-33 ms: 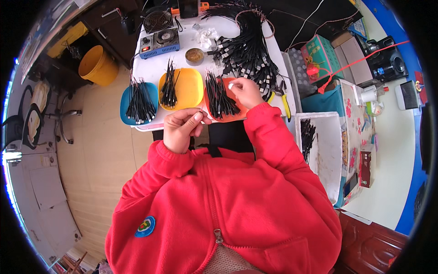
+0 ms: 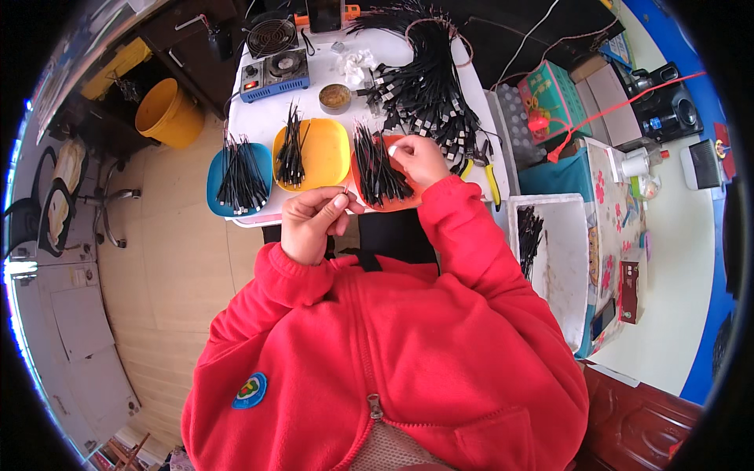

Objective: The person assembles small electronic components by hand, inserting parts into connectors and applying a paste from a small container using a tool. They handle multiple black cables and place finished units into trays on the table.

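Three trays [image 2: 328, 153] line the near edge of the table [image 2: 258, 118], each holding cables [image 2: 242, 179]; pliers [image 2: 492, 179] lie by its near right corner, a cable heap [image 2: 428, 88] behind them along the right edge.

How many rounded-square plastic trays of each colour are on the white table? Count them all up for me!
Blue rounded-square plastic tray: 1
Yellow rounded-square plastic tray: 1
Orange-red rounded-square plastic tray: 1
Total: 3 trays
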